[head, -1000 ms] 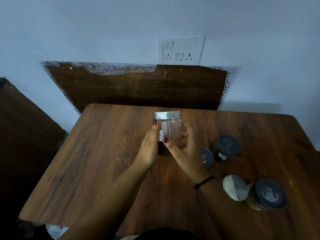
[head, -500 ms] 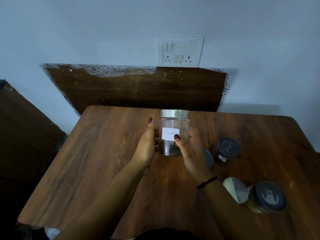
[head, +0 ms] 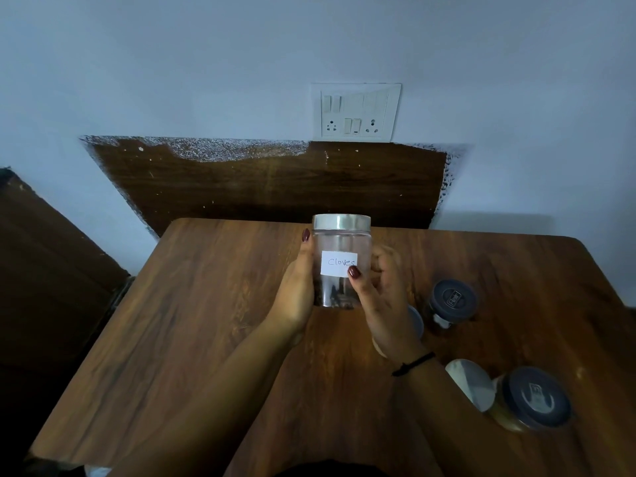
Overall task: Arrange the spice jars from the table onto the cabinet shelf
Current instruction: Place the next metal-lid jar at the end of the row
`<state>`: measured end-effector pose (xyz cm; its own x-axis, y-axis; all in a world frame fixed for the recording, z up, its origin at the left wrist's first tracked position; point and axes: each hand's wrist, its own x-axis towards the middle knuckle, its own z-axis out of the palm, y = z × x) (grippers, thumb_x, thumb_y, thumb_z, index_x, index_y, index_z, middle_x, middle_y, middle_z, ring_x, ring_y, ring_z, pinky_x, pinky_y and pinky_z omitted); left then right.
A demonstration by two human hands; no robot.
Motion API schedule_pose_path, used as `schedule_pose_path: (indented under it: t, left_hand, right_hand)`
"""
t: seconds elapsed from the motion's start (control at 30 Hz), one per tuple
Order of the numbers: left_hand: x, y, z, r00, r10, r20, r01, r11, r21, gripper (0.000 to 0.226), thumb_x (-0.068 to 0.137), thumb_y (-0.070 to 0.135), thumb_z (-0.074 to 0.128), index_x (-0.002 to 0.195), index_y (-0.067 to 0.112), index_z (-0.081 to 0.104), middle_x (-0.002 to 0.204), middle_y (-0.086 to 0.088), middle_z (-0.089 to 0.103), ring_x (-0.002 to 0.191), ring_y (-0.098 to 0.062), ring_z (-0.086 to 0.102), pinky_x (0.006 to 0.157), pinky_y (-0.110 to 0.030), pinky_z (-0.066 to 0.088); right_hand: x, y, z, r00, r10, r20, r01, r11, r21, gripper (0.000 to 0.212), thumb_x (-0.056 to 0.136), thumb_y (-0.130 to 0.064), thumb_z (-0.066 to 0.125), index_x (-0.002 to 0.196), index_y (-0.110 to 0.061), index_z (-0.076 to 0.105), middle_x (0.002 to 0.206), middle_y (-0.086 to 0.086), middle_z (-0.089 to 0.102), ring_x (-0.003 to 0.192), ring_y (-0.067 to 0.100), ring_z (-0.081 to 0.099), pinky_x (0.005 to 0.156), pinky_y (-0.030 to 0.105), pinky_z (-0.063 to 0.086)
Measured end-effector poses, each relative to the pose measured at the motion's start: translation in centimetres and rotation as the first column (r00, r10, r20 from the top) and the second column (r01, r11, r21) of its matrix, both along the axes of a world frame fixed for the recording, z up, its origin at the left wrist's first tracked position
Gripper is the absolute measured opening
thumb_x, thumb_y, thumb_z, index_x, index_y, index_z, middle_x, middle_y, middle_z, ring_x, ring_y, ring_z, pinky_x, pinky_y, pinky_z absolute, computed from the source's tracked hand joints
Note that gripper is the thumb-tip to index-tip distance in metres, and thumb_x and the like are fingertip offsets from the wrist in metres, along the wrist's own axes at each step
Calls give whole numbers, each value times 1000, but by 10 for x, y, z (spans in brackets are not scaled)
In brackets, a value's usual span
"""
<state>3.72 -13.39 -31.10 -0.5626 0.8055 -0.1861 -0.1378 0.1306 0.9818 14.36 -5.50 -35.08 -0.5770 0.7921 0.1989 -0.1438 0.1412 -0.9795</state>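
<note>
You hold the clear cloves jar (head: 340, 249) upright between both hands over the far middle of the wooden table (head: 192, 321). Your left hand (head: 297, 287) cups its left side; your right hand (head: 382, 297) wraps the right side, thumb on the white label (head: 335, 262) (handwritten "cloves"). Its silver lid (head: 341, 222) is on. Three dark-lidded jars (head: 454, 299) and one pale-lidded jar (head: 469, 383) stand to the right.
</note>
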Motion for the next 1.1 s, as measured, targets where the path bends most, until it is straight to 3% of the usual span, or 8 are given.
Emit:
schedule_pose_path:
  t: [0.13,0.3,0.5,0.7,0.8,0.9,0.97,1.1]
  left_hand:
    - [-4,3,7,997,76,-3,-76,997,23,54,102,56,20,100,44,73,106,8,76,101,-9,72,96,-42,54]
    - [-11,11,28,996,86,-16,-85,994,65,55,97,64,23,88,51,76,102,8,77,99,-9,72,94,-39,54]
    - [-17,24,51,993,84,-80,-73,988,138,59,101,59,20,114,32,71,110,1,76,105,-14,71,99,-45,54]
    - [-26,39,84,981,54,-189,-15,980,199,68,90,67,24,115,26,72,109,0,76,103,-15,71,93,-42,55]
    - [-31,47,100,958,99,-269,-22,962,274,63,95,62,27,118,21,69,111,-2,75,105,-16,70,93,-40,54]
    - [-37,50,116,932,193,-307,-76,931,356,45,105,44,35,114,16,68,105,-2,74,99,-15,71,86,-35,55]
    - [-42,50,125,929,198,-312,-57,911,408,37,104,42,44,120,16,65,110,-5,73,103,-19,70,89,-39,57]
    - [-50,48,136,897,177,-405,41,879,476,46,93,33,64,134,13,56,122,-4,68,115,-19,66,95,-39,56]
  right_hand:
    - [3,9,1,998,-30,52,28,999,38,83,73,-74,62,135,-21,48,124,8,56,106,22,63,78,48,59]
    - [2,16,8,997,76,23,-76,997,25,81,75,-62,71,138,-16,48,128,7,61,114,24,63,90,53,55]
    - [-6,22,42,987,126,-99,-122,992,39,62,77,-36,77,132,-22,53,123,4,66,113,21,64,91,39,55]
    - [-10,37,78,977,123,-177,-114,992,61,58,77,-28,76,131,-20,56,117,5,68,108,21,66,86,30,55]
    - [-13,45,93,969,117,-219,-102,992,76,60,76,-27,77,131,-16,56,116,6,68,108,22,67,85,28,55]
    - [-16,54,108,964,105,-245,-83,992,96,60,76,-28,79,131,-18,57,120,10,66,109,24,66,88,32,55]
    - [-17,61,119,959,93,-268,-65,992,111,59,76,-26,79,130,-18,58,121,9,66,110,24,66,87,30,55]
    - [-20,74,140,952,78,-296,-40,990,134,64,75,-22,82,132,-14,55,122,6,67,112,21,66,88,31,56]
